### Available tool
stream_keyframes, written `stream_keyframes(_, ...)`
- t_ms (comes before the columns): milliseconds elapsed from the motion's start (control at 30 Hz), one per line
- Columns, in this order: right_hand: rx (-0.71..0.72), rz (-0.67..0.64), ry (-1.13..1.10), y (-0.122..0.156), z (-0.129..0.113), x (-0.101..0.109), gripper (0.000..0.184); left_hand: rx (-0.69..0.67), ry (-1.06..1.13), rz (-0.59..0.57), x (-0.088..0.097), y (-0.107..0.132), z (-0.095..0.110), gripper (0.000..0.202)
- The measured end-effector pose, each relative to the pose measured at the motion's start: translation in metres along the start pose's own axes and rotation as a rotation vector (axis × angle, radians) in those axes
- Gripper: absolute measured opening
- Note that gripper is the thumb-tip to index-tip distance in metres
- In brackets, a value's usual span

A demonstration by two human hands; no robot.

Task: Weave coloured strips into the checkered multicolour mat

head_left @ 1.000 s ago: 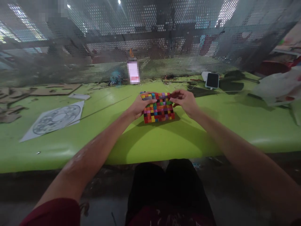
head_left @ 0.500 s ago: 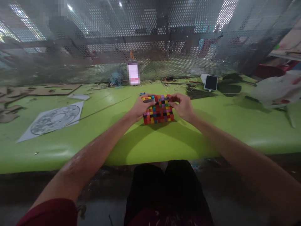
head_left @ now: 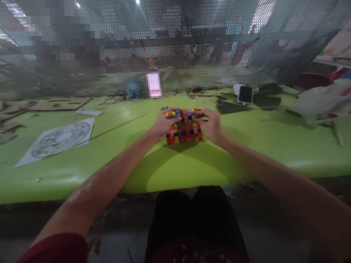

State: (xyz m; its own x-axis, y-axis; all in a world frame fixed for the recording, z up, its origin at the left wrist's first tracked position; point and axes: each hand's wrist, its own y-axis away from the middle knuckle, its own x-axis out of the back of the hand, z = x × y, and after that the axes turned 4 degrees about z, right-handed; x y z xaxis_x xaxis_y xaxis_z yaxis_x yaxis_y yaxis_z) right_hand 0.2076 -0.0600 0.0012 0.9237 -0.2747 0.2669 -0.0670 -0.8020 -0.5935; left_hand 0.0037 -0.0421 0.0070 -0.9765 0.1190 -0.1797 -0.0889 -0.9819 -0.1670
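Note:
A small woven pouch (head_left: 185, 130) in a many-coloured checkered pattern stands on the green tabletop (head_left: 175, 164), between my hands. My left hand (head_left: 162, 125) grips its left side, with the thumb laid across the front and the other fingers hidden behind. Along the pouch's upper right edge, my right hand (head_left: 212, 124) is closed, thumb and forefinger pinched against the weave. Whether a single strip sits in that pinch is too small to tell.
Behind stands a perforated metal screen (head_left: 181, 47), with a lit phone (head_left: 154, 84) propped before it. A white device with a dark screen (head_left: 245, 95) lies right of centre. A printed sheet (head_left: 61, 138) and cardboard pieces (head_left: 55, 104) lie left, a plastic bag (head_left: 323, 102) right.
The right hand's fingertips have shifted slightly left along the pouch's upper edge. My left hand keeps its hold. The whole view has turned a little.

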Motion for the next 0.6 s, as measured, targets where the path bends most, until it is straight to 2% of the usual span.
stream_keyframes(133,0.007,-0.015,-0.025,-0.006,-0.004,0.005,0.016,-0.005,0.026,0.008,0.001,-0.001,0.003,0.05)
stream_keyframes(300,0.011,-0.06,-0.056,-0.02,-0.003,0.022,0.025,-0.011,0.059,-0.022,0.002,-0.001,0.01,0.05)
stream_keyframes(400,-0.086,-0.222,-0.074,-0.025,-0.005,0.031,0.03,-0.003,0.079,-0.022,0.004,0.0,0.012,0.049)
stream_keyframes(500,-0.18,-0.408,-0.024,-0.026,-0.008,0.035,0.026,0.022,0.083,-0.054,0.004,0.0,0.012,0.049)
stream_keyframes(600,-0.219,-0.452,0.006,-0.024,-0.011,0.033,0.018,0.021,0.091,-0.083,0.004,0.0,0.011,0.049)
